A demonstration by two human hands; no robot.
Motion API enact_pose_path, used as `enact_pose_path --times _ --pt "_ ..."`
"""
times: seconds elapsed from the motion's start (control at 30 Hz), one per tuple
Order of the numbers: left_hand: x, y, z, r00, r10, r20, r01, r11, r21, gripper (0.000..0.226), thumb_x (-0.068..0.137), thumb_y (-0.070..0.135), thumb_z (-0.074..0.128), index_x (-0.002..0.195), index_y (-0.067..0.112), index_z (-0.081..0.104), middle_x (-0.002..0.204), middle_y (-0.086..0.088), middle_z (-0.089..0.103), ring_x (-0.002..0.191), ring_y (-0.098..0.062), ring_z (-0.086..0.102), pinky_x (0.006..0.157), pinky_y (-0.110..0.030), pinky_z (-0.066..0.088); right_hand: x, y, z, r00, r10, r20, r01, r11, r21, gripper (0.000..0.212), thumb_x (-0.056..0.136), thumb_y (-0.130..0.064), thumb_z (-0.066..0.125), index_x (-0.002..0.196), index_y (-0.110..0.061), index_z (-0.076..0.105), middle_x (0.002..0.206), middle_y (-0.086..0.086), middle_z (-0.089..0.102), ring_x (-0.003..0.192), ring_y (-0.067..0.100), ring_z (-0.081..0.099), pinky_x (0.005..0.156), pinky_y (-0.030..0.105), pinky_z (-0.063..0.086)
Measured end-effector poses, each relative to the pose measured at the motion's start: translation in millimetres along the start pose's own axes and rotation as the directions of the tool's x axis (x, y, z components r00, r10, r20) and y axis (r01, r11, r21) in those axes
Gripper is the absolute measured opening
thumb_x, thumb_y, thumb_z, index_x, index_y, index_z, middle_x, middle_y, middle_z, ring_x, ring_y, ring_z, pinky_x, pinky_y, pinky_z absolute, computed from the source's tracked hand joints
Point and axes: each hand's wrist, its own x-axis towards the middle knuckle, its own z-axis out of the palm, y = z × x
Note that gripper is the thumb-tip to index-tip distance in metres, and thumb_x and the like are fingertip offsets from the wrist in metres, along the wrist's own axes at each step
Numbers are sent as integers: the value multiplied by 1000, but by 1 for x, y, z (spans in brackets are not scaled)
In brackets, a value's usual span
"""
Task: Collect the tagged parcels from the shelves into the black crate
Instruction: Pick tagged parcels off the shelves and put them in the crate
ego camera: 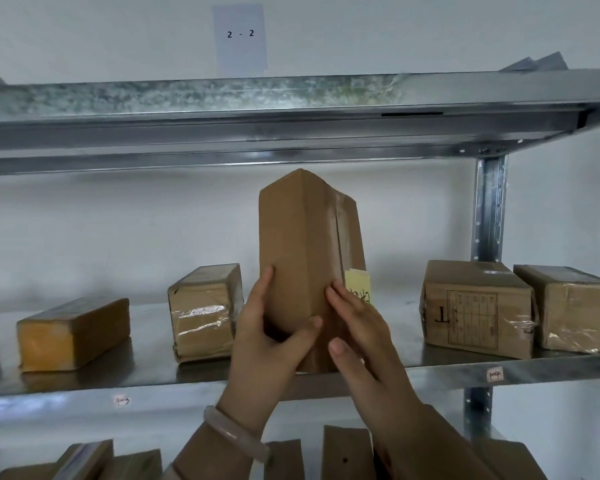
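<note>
Tagged parcel (302, 244) stands upright at the front of the metal shelf (187, 379), left hand (260, 348) gripping its lower side, right hand (364, 341) flat against its yellow-tagged face; taped boxes (201, 313) flank it, white wall (118, 220) behind.

Tagged parcel (298, 244), upright on end.
Brown cardboard, taped; yellow tag (357, 282) low on right face; at shelf (84, 382) front edge.
</note>
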Motion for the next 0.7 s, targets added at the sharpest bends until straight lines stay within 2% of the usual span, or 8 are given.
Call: enact_pose_path --times 0.07,0.13,0.23,0.33,0.4,0.47,0.6,0.7 --pt "-6 2 -15 999 -17 -40 15 999 -46 78 69 34 77 137 49 40 137 15 47 123 -12 53 95 -42 53 -4 -8 2 1000 -28 10 28 1000 -2 56 88 -62 36 142 -52 29 149 -34 22 142 2 18 114 43 31" --pt "-13 5 -35 997 -56 -52 49 991 -126 76 63 47 74 131 57 42 133 18 52 117 -9 58 88 -34 57 -5 -16 3 997 -52 -49 49 997 -60 57 88 -61 40 143 -52 26 149 -33 21 141 3 20 111 39 35" --pt "-28 8 -71 996 -91 -22 85 975 -205 72 64 54 71 130 61 42 128 17 59 112 -8 62 81 -29 58 -6 -29 7 995 -1 -95 -7 996 -91 56 87 -68 41 139 -62 21 152 -32 11 137 -11 12 103 14 28" --pt "-52 8 -110 988 -155 12 152 950 -274 70 70 59 73 133 58 41 128 15 61 113 -16 63 83 -37 57 -15 -51 27 981 181 66 -190 965 178 62 76 -64 49 131 -70 23 149 -27 27 128 -12 33 98 17 42" --pt "-66 11 -132 984 -178 24 177 939 -294 69 71 58 69 135 52 43 132 8 60 116 -22 62 86 -44 55 -27 -63 44 971 191 141 -225 929 293 62 77 -54 57 130 -69 29 133 -30 45 114 -9 52 84 16 52" --pt "-87 17 -168 980 -197 11 194 947 -255 64 77 55 65 137 49 43 137 6 57 119 -23 60 91 -47 53 -40 -84 73 968 165 191 -224 912 344 66 78 -45 61 132 -67 30 125 -33 49 108 -7 56 77 18 55" --pt "-140 37 -254 964 -199 -178 193 980 -50 48 80 54 61 127 55 52 128 22 61 113 0 61 84 -22 55 -74 -134 141 955 162 249 -244 906 347 72 78 -40 63 138 -59 28 131 -23 47 109 0 58 76 24 58" --pt "-187 57 -321 957 -160 -244 199 969 143 41 90 40 50 128 57 48 117 43 56 112 19 51 83 -1 43 -104 -176 203 934 198 299 -288 911 295 74 77 -45 62 140 -57 24 134 -18 44 112 4 56 78 22 57"
